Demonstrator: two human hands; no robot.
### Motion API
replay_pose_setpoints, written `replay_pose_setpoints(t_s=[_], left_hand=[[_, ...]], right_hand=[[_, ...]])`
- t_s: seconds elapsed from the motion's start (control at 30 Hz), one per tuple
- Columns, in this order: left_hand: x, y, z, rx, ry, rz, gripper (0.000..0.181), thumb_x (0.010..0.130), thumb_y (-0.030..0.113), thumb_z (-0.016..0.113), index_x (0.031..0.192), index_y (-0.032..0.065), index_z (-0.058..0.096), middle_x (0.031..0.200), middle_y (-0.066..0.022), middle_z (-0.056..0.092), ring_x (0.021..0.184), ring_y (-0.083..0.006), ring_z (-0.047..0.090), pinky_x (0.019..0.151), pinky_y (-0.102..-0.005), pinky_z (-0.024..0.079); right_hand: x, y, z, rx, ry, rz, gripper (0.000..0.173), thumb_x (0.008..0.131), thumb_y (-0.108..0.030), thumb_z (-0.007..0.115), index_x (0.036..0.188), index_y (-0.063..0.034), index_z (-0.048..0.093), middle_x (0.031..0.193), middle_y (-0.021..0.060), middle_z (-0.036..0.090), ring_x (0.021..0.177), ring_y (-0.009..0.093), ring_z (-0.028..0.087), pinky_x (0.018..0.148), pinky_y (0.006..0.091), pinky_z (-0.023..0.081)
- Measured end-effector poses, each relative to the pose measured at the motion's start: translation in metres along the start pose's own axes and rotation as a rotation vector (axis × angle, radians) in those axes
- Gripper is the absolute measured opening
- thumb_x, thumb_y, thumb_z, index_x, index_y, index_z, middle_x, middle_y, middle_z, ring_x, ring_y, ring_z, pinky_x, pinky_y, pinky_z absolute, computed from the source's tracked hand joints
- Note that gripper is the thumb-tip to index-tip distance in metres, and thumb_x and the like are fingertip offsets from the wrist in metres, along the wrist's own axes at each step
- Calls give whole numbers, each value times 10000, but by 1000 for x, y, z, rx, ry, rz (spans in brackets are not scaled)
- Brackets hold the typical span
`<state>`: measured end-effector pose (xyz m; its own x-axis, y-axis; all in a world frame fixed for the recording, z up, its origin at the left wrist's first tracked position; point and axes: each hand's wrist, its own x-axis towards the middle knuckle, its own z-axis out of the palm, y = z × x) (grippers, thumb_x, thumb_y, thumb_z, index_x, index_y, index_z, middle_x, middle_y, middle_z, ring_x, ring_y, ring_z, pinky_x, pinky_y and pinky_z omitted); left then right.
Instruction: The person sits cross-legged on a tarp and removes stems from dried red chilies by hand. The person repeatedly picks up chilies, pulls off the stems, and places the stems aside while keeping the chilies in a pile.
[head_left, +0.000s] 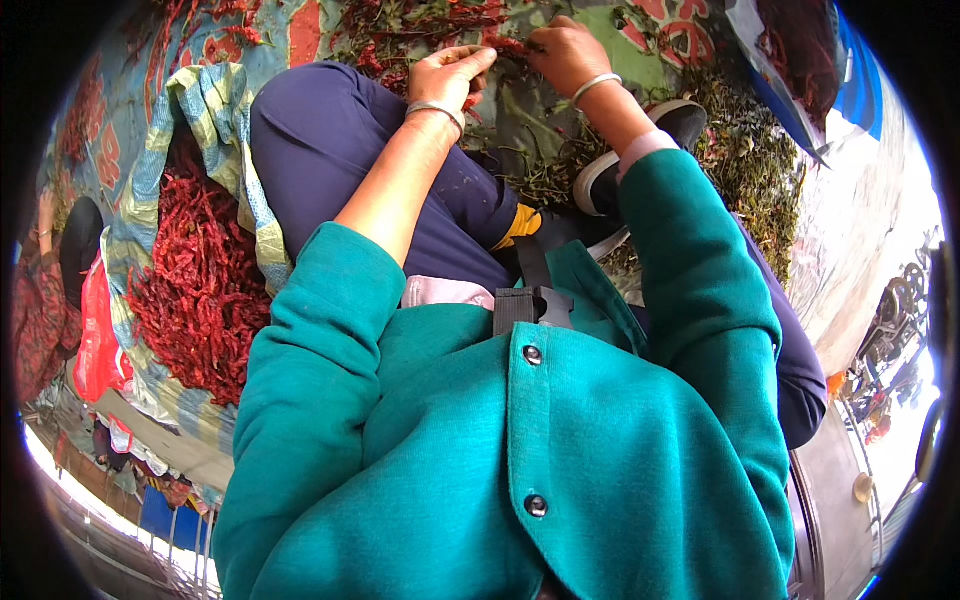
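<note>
My left hand (448, 76) is closed over dried red chillies, with red tips (474, 100) showing below its palm. Its thumb and forefinger meet in a pinch. A dried red chilli (510, 47) spans the gap between the fingertips of both hands. My right hand (571, 58) pinches the dark stem end of that chilli; its fingertips are partly hidden. Each wrist wears a metal bangle. More dried chillies with stems (420, 26) lie on the printed ground sheet (634, 64) beyond the hands. Loose green stems (536, 161) are scattered below them.
A checked woven sack (161, 124) full of dried red chillies (202, 292) stands open beside my left knee. A heap of dry stems (739, 161) lies at the right, near a dark shoe (679, 120). Another person (45, 315) sits at the far left, by a red plastic bag (96, 330).
</note>
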<state>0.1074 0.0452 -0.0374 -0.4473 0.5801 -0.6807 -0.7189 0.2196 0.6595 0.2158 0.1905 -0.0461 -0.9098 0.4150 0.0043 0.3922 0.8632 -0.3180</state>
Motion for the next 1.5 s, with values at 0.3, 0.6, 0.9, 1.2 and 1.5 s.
replay_pose_setpoints(t_s=[0.3, 0.6, 0.9, 1.2, 1.5], left_hand=[[-4, -5, 7, -45, -104, 221, 109, 716, 114, 719, 792, 79, 648, 682, 3, 618, 505, -45, 498, 383, -193, 347], [-8, 14, 1, -229, -140, 184, 100, 755, 134, 584, 768, 39, 557, 702, -83, 596, 562, -155, 561, 436, -256, 420], [-8, 11, 3, -327, -258, 126, 70, 783, 24, 466, 829, 16, 518, 724, -142, 609, 623, -226, 619, 487, -291, 484], [-22, -22, 11, 60, -240, 20, 218, 761, 113, 679, 954, 45, 605, 767, -10, 614, 635, -87, 553, 528, -224, 430], [-19, -3, 0, -149, -104, 67, 145, 764, 136, 626, 879, 53, 598, 773, -29, 600, 657, -121, 561, 524, -256, 447]], right_hand=[[-31, -18, -30, 571, 134, 137, 265, 710, -120, 681, 962, -59, 624, 821, 89, 646, 694, 141, 613, 638, 255, 481], [-30, 15, -18, 36, 98, 137, 274, 714, -108, 605, 980, -168, 627, 900, 85, 602, 799, 284, 584, 683, 339, 480], [-26, 33, -21, 90, -45, 199, 197, 708, -115, 602, 900, -150, 624, 868, 58, 625, 783, 290, 593, 678, 336, 484], [-58, -43, -29, 1445, -152, 727, 247, 777, -77, 628, 994, 22, 565, 780, 51, 612, 655, 99, 588, 520, 197, 457], [-45, -16, 10, 34, -6, 318, 278, 719, -183, 656, 977, -95, 600, 820, 124, 627, 758, 273, 614, 633, 354, 476]])
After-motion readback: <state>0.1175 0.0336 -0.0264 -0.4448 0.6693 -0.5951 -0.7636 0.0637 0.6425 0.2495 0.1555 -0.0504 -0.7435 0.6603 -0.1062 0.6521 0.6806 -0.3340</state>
